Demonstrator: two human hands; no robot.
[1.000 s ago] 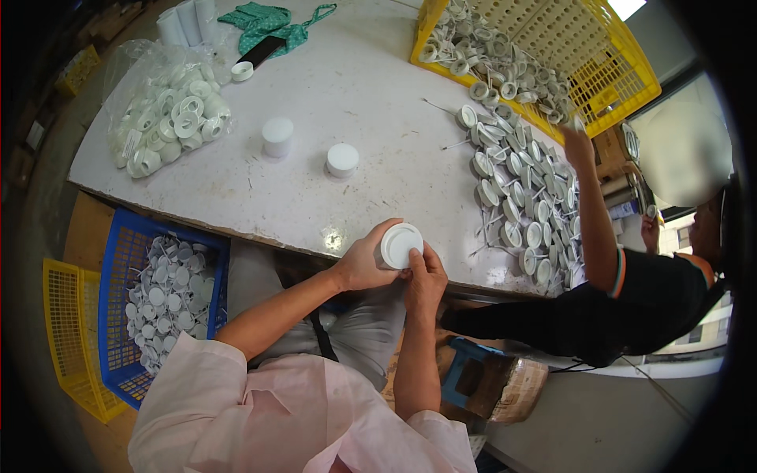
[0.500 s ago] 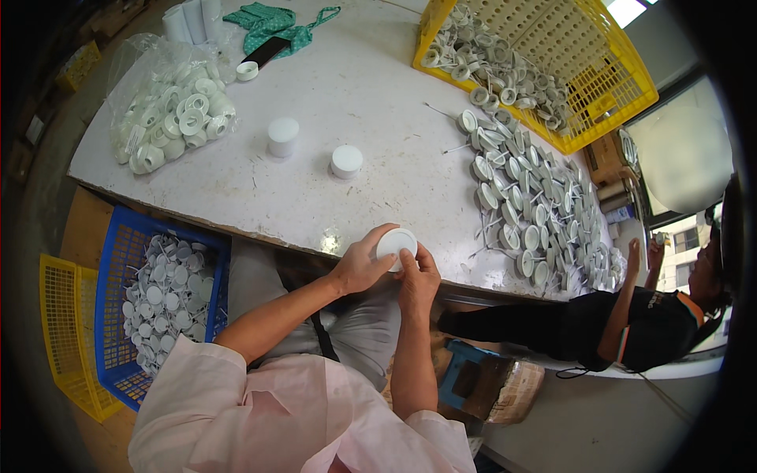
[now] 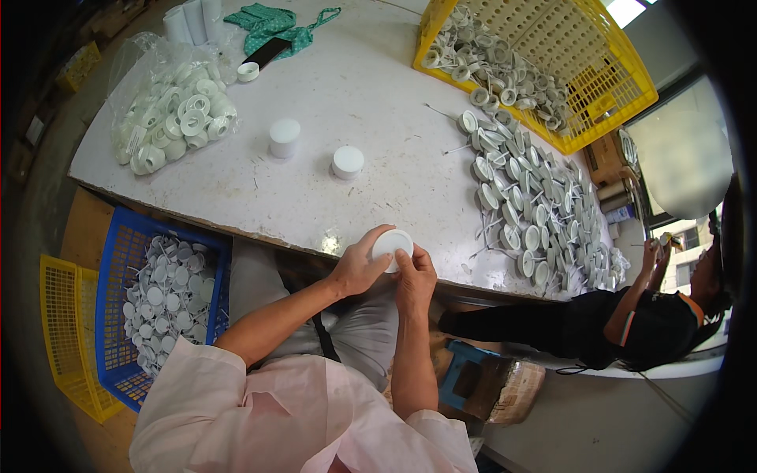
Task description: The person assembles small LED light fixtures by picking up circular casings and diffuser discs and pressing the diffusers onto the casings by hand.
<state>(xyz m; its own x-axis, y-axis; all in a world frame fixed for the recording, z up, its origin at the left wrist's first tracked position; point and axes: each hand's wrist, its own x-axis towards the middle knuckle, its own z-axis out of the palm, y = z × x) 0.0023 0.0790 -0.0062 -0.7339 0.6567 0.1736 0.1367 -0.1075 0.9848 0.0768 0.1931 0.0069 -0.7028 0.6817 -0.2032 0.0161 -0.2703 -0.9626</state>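
Note:
At the table's near edge, both my hands grip a white round disc-shaped piece (image 3: 392,245), its flat face turned up. My left hand (image 3: 360,264) is closed around its left side, with the thumb on the face. My right hand (image 3: 415,276) is closed on the right side, its thumb pressing near the lower rim. The underside of the piece is hidden. Farther out on the white table (image 3: 394,94) stand two short white cylinders, one at the left (image 3: 285,138) and one nearer the middle (image 3: 347,162).
A pile of white discs with wires (image 3: 524,205) covers the right side. Behind it, a tipped yellow crate (image 3: 631,79) holds ring-shaped parts. A plastic bag of white rings (image 3: 177,118) lies left, near a phone (image 3: 268,51). A blue crate (image 3: 110,292) stands below; a co-worker (image 3: 623,323) is at right.
My hands and the disc have shifted very slightly left, the thumbs still on its face. At the right, the co-worker's hands have moved closer to each other.

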